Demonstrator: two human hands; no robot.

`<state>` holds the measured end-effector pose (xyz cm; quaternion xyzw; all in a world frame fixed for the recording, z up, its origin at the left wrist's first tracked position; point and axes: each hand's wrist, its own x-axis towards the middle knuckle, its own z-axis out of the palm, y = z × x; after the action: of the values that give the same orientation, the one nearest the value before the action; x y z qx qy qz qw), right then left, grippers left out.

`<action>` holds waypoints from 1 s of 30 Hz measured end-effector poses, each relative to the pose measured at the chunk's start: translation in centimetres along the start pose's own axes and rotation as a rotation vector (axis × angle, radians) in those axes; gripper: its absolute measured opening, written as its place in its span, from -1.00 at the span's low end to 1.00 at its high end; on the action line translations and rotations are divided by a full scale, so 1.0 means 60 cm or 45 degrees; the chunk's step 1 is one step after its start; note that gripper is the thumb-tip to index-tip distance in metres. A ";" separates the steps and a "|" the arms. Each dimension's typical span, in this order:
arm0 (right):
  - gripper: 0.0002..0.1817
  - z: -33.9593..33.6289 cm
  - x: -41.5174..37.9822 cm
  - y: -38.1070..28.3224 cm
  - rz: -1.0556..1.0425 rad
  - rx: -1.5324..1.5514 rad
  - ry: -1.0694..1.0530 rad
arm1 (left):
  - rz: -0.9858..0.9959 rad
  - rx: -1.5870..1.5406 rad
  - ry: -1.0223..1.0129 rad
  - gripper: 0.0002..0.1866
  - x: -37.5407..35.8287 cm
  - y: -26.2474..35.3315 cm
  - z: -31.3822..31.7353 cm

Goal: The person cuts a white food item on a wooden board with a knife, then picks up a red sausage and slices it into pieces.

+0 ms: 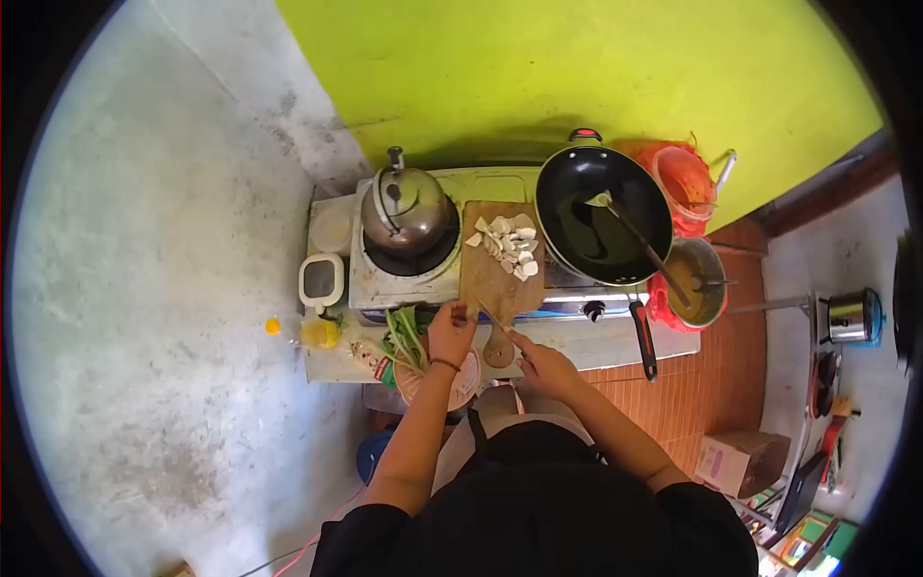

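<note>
My right hand [546,369] is closed around the handle of a knife [492,315], whose blade points up and left over the lower part of a wooden cutting board [477,281]. White sliced pieces [506,244] lie heaped on the board's upper half; their kind is not clear. Beside the board's lower left edge, my left hand [448,337] has its fingers bent together near the knife tip. Whatever may be between those fingers is too small to make out. Leafy green stalks [408,337] lean just left of that hand, over a round pinkish container [465,387].
A metal kettle [413,213] sits on the left burner. At right, a black wok [567,226] holds a spatula [635,229], its handle [644,341] jutting forward. Farther right are a metal pot [717,300] and a red-wrapped bucket [685,173]. A yellow-labelled bottle [319,334] lies left.
</note>
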<state>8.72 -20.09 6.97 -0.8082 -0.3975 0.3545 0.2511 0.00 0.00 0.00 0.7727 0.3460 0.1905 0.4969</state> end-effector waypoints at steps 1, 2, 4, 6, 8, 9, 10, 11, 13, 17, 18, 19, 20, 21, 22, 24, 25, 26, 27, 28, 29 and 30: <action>-0.34 -0.001 0.002 -0.006 0.033 -0.011 0.038 | -0.026 0.049 -0.050 -0.71 0.014 0.019 -0.003; -0.35 0.001 0.005 -0.011 0.066 -0.021 0.075 | -0.053 0.100 -0.099 -0.74 0.026 0.027 -0.003; -0.36 -0.023 -0.012 0.014 0.098 -0.041 0.110 | 0.029 0.198 -0.099 -0.75 0.037 0.033 0.047; -0.36 -0.030 -0.009 0.020 0.112 -0.065 0.152 | 0.111 0.274 -0.095 -0.75 0.057 0.030 0.069; -0.35 -0.033 -0.005 0.023 0.121 -0.091 0.177 | 0.165 0.323 -0.095 -0.75 0.066 0.026 0.082; -0.36 -0.032 -0.001 0.026 0.125 -0.103 0.189 | 0.191 0.337 -0.086 -0.76 0.067 0.030 0.084; -0.36 -0.029 0.003 0.031 0.128 -0.115 0.200 | 0.216 0.350 -0.075 -0.76 0.067 0.035 0.086; -0.37 -0.028 0.007 0.033 0.129 -0.130 0.210 | 0.240 0.363 -0.061 -0.76 0.067 0.039 0.088; -0.37 -0.030 0.017 0.031 0.125 -0.121 0.207 | 0.234 0.401 -0.053 -0.78 0.067 0.049 0.089; -0.38 -0.024 0.031 0.035 0.124 -0.146 0.192 | 0.339 0.491 0.005 -0.81 0.068 0.039 0.094; -0.37 -0.025 0.032 0.032 0.136 -0.154 0.176 | 0.331 0.496 0.006 -0.82 0.068 0.040 0.094; -0.37 -0.028 0.032 0.026 0.149 -0.163 0.161 | 0.322 0.500 0.005 -0.83 0.068 0.041 0.093; -0.37 -0.029 0.033 0.022 0.162 -0.174 0.147 | 0.315 0.504 0.005 -0.84 0.068 0.043 0.094; -0.37 -0.028 0.036 0.022 0.168 -0.181 0.143 | 0.309 0.506 0.008 -0.85 0.069 0.045 0.094; -0.36 -0.024 0.039 0.024 0.174 -0.188 0.139 | 0.303 0.509 0.011 -0.86 0.069 0.048 0.095; -0.36 -0.016 0.047 0.029 0.188 -0.174 0.123 | 0.294 0.518 0.024 -0.87 0.067 0.048 0.096; -0.35 -0.012 0.053 0.032 0.196 -0.152 0.114 | 0.294 0.525 0.034 -0.87 0.067 0.048 0.097; -0.35 -0.010 0.058 0.035 0.205 -0.131 0.106 | 0.296 0.532 0.043 -0.87 0.067 0.047 0.097; -0.34 -0.009 0.061 0.034 0.222 -0.176 0.079 | 0.287 0.531 0.050 -0.87 0.066 0.045 0.098; -0.33 -0.008 0.066 0.032 0.240 -0.221 0.055 | 0.280 0.531 0.055 -0.87 0.066 0.044 0.099; -0.31 -0.008 0.069 0.032 0.258 -0.266 0.031 | 0.275 0.529 0.059 -0.87 0.066 0.043 0.100; -0.32 -0.007 0.071 0.039 0.237 -0.326 0.063 | 0.246 0.529 0.051 -0.87 0.066 0.045 0.100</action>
<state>11.96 -17.92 4.04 -0.8756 -0.3564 0.3026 0.1215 7.49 -1.64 -0.38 0.8840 0.3118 0.1771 0.2998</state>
